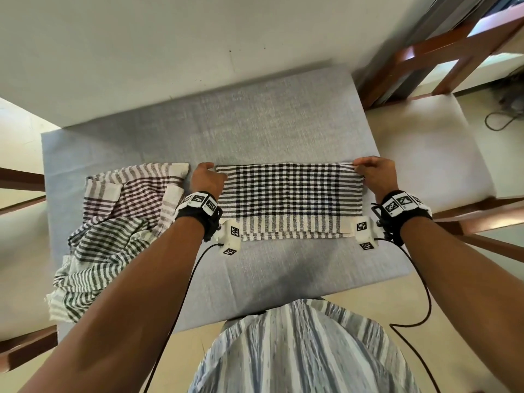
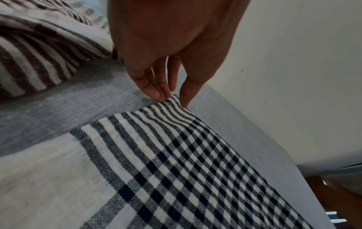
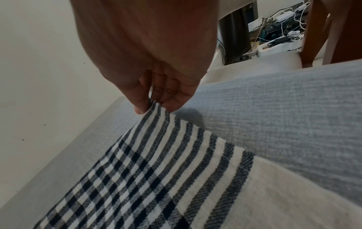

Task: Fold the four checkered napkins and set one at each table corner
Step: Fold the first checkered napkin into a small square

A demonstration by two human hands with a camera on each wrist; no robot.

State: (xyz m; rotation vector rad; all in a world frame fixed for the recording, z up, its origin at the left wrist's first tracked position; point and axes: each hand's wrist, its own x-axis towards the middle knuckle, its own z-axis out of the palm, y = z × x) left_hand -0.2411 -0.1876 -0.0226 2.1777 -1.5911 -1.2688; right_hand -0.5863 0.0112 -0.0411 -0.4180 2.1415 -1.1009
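Observation:
A black-and-white checkered napkin (image 1: 287, 198) lies folded in half in the middle of the grey-clothed table (image 1: 272, 117), its doubled lower edges toward me. My left hand (image 1: 208, 177) pinches its far left corner (image 2: 173, 100) between thumb and fingertips. My right hand (image 1: 374, 171) pinches the far right corner (image 3: 154, 106) and lifts it slightly off the cloth. A loose pile of other napkins (image 1: 113, 222), brown-striped and grey-striped, sits crumpled at the table's left side.
A white wall (image 1: 170, 38) runs along the table's far edge. Wooden chairs with cream seats stand to the right (image 1: 431, 154) and to the left (image 1: 17, 180). Cables run from my wrist cameras down to the floor. A tangle of wires lies beyond the right chair (image 3: 278, 31).

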